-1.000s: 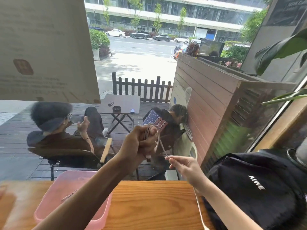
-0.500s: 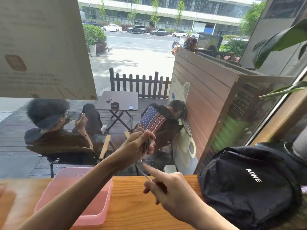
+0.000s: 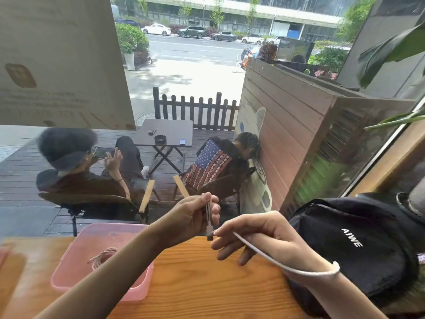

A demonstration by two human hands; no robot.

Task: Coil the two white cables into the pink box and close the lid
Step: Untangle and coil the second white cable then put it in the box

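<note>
Above the wooden counter (image 3: 207, 284), seen from the head camera, both hands meet just past the counter's far edge. The left hand (image 3: 190, 217) is raised, its fingers curled round a small bundle of white cable (image 3: 282, 264) loops; a few strands hang down from the fist to a dark plug end (image 3: 209, 233) just below it. The right hand (image 3: 259, 236) sits just beside that plug, thumb and forefinger pinching the cable's free run near its fingertips, the other fingers loosely bent beneath. From that pinch the cable trails back over the right palm, crosses the wrist and drops out of sight behind the forearm.

The pink box (image 3: 96, 268) stands on the counter to the left, open, with the left forearm passing over its near right corner. Inside it lies the other cable (image 3: 102, 257), already coiled into a loose ring on the bottom. I cannot make out a lid.

A black bag (image 3: 358, 247) with white lettering rests on the counter's right end, close behind the right hand. Beyond the window, two people sit in chairs on a wooden deck beside a small folding table (image 3: 167, 132), with a dark picket fence (image 3: 195, 111), a street and parked cars further off.
</note>
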